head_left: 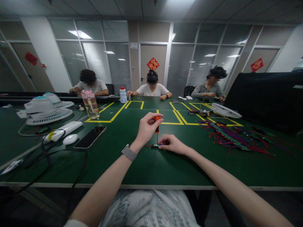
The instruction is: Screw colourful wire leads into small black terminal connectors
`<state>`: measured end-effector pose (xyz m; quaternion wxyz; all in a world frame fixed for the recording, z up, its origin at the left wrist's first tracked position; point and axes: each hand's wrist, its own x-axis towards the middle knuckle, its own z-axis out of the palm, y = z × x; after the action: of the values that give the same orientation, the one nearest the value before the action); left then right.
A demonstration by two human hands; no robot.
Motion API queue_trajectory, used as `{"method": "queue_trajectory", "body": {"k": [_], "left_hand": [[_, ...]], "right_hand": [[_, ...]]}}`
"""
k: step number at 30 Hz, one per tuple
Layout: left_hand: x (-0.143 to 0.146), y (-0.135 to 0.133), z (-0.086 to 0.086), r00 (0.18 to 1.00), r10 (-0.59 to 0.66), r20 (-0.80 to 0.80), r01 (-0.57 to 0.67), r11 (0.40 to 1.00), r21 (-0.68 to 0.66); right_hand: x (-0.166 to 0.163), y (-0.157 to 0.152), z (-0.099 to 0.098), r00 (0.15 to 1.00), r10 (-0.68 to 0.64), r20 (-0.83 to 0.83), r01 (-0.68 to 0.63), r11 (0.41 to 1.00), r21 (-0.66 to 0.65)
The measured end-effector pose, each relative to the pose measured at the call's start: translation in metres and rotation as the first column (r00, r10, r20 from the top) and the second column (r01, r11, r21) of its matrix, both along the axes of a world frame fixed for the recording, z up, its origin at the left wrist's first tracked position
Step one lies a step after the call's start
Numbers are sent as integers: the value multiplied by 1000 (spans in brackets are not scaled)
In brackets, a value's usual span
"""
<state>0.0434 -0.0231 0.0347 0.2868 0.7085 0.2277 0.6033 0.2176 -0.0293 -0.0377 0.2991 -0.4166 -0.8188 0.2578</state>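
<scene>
My left hand (148,126) grips the orange and black handle of a screwdriver (157,130) from above. The screwdriver stands upright, its thin shaft reaching down to a small green circuit board (155,145) on the table. With its fingertips, my right hand (174,143) pinches the board's right side and presses it against the tabletop. Red wire shows at the board's left end. Whether the tip sits in a screw is too small to tell.
Wired green boards (227,135) lie bunched on the right, before a black monitor (265,101). A phone (90,137), white mouse (70,139), power strip (63,130), drinking bottle (90,104) and white fans (47,110) occupy the left. Several people sit across the green table (132,170).
</scene>
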Motion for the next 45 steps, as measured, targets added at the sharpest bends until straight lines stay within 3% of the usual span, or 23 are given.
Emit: {"method": "queue_trajectory", "body": {"k": [3,6,8,11,14,17,23,26,30,32,36,38,45], "left_hand": [[-2,-1,0,985,159,-71,-149,981,126],[-3,-2,0,973,201,-113,-177,965,193],[-2,-1,0,988,121,-101,-102,979,175],[-1,1,0,998,-57,-32,58,998,24],[0,2,0,994,-104,44,107,991,-82],[-1,3,0,999,-24,25,25,998,-50],[-3,-1,-1,978,189,-87,-173,972,160],[0,-2,-2,992,92,-86,-78,986,149],[2,-1,-3,997,-79,2,79,997,-18],[2,-1,-3,1000,-26,-2,26,1000,-7],[-1,-1,-3,976,203,-78,-190,970,149],[-1,-1,-3,968,229,-98,-209,961,181],[3,2,-6,999,-36,-15,37,999,32]], "right_hand": [[0,0,1,1000,4,10,-4,1000,9],[1,0,1,1000,7,10,-7,1000,15],[1,0,0,1000,6,7,-7,1000,19],[1,1,-2,1000,7,5,-7,1000,18],[0,1,-3,1000,-2,-10,2,1000,1],[0,1,-2,1000,-6,-12,6,1000,-6],[0,0,0,1000,-4,-13,4,1000,0],[-1,-1,0,1000,-2,-15,2,1000,-10],[-1,-1,0,1000,-7,-18,7,1000,-12],[-1,-1,0,1000,-10,-17,10,1000,-12],[0,0,0,1000,-6,-18,5,1000,-15],[0,0,0,1000,1,-18,-1,1000,-16],[1,2,-1,1000,3,9,-3,1000,-15]]}}
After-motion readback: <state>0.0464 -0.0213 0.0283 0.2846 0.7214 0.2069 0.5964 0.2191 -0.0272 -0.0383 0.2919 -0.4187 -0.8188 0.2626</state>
